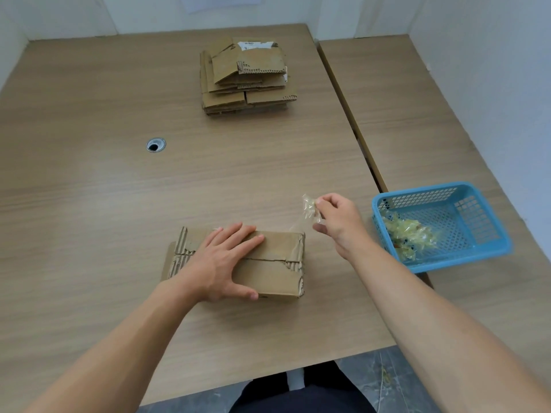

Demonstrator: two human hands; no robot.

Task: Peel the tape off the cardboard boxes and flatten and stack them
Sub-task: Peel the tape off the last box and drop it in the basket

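On the near part of the wooden table (89,204), 1 cardboard box (274,263) sits closed w/ torn edges. Left hand (220,263) lies flat on its top, fingers straight & spread, pressing down. Right hand (340,222) hovers just right of the box, fingertips pinching a crumpled strip of clear tape (310,208). Blue basket (441,225) on the right holds more balled-up tape. Stack of flattened boxes (247,76) sits at the far side, well apart from the box
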